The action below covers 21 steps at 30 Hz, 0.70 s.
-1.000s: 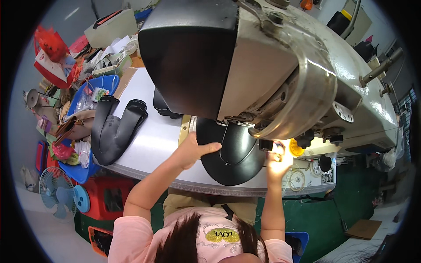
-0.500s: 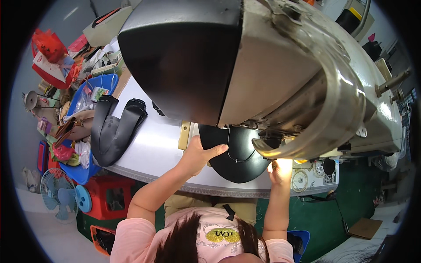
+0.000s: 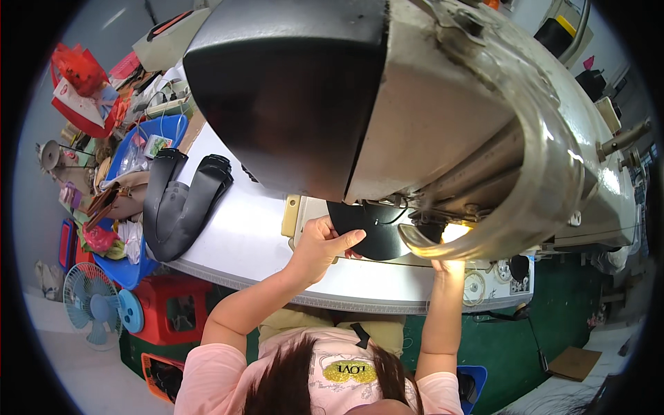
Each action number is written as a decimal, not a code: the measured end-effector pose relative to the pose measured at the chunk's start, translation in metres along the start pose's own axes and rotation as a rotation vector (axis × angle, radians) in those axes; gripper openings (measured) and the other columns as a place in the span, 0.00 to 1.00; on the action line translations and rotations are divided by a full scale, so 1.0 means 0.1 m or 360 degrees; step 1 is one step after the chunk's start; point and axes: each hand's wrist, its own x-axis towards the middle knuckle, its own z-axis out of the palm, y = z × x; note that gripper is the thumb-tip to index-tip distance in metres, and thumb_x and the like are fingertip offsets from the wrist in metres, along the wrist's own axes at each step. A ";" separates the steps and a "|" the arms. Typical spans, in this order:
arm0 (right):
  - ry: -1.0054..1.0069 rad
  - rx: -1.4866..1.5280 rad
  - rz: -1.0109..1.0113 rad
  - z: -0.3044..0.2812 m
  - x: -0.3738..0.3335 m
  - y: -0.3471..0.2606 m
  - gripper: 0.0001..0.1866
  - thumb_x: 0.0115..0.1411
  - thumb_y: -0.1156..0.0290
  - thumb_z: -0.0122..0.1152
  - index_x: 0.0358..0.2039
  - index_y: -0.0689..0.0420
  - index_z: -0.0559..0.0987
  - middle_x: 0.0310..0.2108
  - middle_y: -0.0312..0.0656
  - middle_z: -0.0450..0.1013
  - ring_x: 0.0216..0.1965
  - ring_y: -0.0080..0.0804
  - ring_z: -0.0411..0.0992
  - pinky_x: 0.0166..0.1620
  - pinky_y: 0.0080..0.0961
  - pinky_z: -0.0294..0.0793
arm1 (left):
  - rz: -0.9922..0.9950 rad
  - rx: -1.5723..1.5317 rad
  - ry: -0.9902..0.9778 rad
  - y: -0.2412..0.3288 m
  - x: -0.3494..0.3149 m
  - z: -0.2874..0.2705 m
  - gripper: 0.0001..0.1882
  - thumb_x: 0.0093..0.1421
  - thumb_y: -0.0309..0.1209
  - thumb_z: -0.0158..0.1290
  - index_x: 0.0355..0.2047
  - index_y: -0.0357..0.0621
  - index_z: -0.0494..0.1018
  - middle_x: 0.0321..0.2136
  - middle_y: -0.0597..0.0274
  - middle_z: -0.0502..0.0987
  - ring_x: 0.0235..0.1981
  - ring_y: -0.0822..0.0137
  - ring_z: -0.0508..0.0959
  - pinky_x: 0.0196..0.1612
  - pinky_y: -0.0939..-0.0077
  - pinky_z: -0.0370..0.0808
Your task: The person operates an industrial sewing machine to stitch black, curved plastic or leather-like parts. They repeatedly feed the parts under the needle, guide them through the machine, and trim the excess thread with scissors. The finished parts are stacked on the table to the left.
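Note:
A smooth black curved panel, leather-like (image 3: 377,238), lies under the head of a large sewing machine (image 3: 443,117); the machine covers its far part. My left hand (image 3: 319,247) pinches the panel's near left edge, thumb above and fingers beneath. Close to the panel's right end is my right hand (image 3: 449,265), mostly hidden behind the machine's curved metal part, so its fingers do not show. A lamp glows beside it. On the table at left lie matching black curved pieces (image 3: 183,207), gathered in a stacked U shape.
The white table (image 3: 235,232) has a ruler strip along its front edge. Left of it stand a blue basket (image 3: 131,273) full of odds and ends, a red stool (image 3: 169,311) and a blue fan (image 3: 97,304). Clear discs (image 3: 474,285) lie at the table's right end.
The black panel has moved away from me and turned under the machine, showing less of itself. My left hand has shifted right with it; my right hand went farther behind the metal part.

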 end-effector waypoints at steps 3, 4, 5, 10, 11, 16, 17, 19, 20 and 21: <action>-0.0009 0.0016 0.0022 0.02 0.00 0.00 0.18 0.47 0.70 0.62 0.38 0.54 0.68 0.36 0.35 0.67 0.35 0.25 0.66 0.38 0.23 0.70 | 0.0081 0.0070 0.0022 -0.01 -0.02 0.02 0.07 0.51 0.26 0.55 0.26 0.35 0.69 0.21 0.64 0.72 0.19 0.75 0.73 0.22 0.84 0.71; -0.0015 0.0010 0.0031 0.03 -0.01 0.00 0.18 0.47 0.70 0.62 0.38 0.54 0.68 0.36 0.34 0.66 0.35 0.25 0.66 0.39 0.24 0.70 | 0.0114 0.0110 0.0014 -0.01 -0.02 0.01 0.07 0.51 0.26 0.55 0.26 0.35 0.69 0.20 0.64 0.72 0.19 0.75 0.73 0.21 0.83 0.71; -0.0023 -0.0002 0.0032 0.05 0.00 -0.01 0.18 0.47 0.70 0.63 0.38 0.54 0.68 0.36 0.34 0.66 0.36 0.25 0.66 0.40 0.24 0.70 | 0.0099 0.0113 0.0006 0.00 -0.03 0.02 0.07 0.51 0.26 0.55 0.26 0.35 0.69 0.20 0.64 0.72 0.19 0.75 0.73 0.21 0.83 0.71; -0.0090 -0.0295 -0.0082 0.23 -0.08 0.01 0.17 0.49 0.64 0.61 0.35 0.58 0.68 0.32 0.39 0.69 0.25 0.26 0.68 0.29 0.21 0.72 | 0.0092 0.0145 0.0015 0.12 0.02 0.02 0.06 0.51 0.27 0.55 0.26 0.37 0.70 0.20 0.65 0.72 0.18 0.77 0.71 0.22 0.84 0.70; -0.0153 -0.0390 -0.0072 0.17 -0.10 0.02 0.18 0.50 0.63 0.60 0.36 0.59 0.68 0.30 0.41 0.70 0.21 0.26 0.68 0.25 0.20 0.72 | 0.0100 0.0158 0.0037 0.14 0.04 0.01 0.06 0.51 0.28 0.55 0.26 0.37 0.71 0.20 0.65 0.72 0.18 0.77 0.71 0.22 0.84 0.69; 0.0031 -0.0761 -0.0128 0.50 -0.31 0.05 0.15 0.51 0.67 0.55 0.32 0.66 0.67 0.25 0.48 0.70 0.11 0.28 0.65 0.12 0.18 0.66 | -0.0034 0.0259 0.0031 0.16 0.22 -0.16 0.06 0.50 0.29 0.56 0.25 0.40 0.71 0.19 0.68 0.71 0.18 0.79 0.69 0.21 0.85 0.66; 0.0115 -0.0582 -0.0127 0.59 -0.33 0.07 0.03 0.52 0.78 0.53 0.28 0.63 0.70 0.18 0.41 0.68 0.13 0.28 0.68 0.13 0.15 0.61 | -0.0035 0.0262 0.0010 0.14 0.24 -0.21 0.06 0.50 0.28 0.56 0.26 0.40 0.71 0.19 0.69 0.71 0.18 0.79 0.69 0.21 0.85 0.66; 0.0149 -0.0619 -0.0075 0.58 -0.37 0.09 0.03 0.52 0.78 0.53 0.28 0.63 0.70 0.18 0.41 0.68 0.14 0.28 0.69 0.12 0.14 0.60 | -0.0025 0.0283 -0.0038 0.16 0.27 -0.24 0.06 0.49 0.28 0.56 0.26 0.40 0.71 0.19 0.69 0.71 0.19 0.79 0.68 0.21 0.86 0.66; 0.0165 -0.0637 -0.0048 0.55 -0.39 0.10 0.04 0.52 0.78 0.53 0.28 0.63 0.70 0.18 0.41 0.68 0.14 0.28 0.69 0.12 0.14 0.60 | -0.0016 0.0303 -0.0061 0.17 0.29 -0.24 0.06 0.49 0.27 0.56 0.25 0.40 0.71 0.19 0.69 0.71 0.19 0.79 0.68 0.21 0.86 0.66; 0.0150 -0.0744 0.0182 0.52 -0.41 0.07 0.09 0.50 0.78 0.53 0.32 0.65 0.66 0.18 0.43 0.67 0.14 0.31 0.69 0.11 0.16 0.65 | 0.0001 0.0340 -0.0077 0.21 0.29 -0.23 0.05 0.49 0.27 0.56 0.25 0.40 0.71 0.18 0.69 0.71 0.19 0.79 0.69 0.21 0.86 0.66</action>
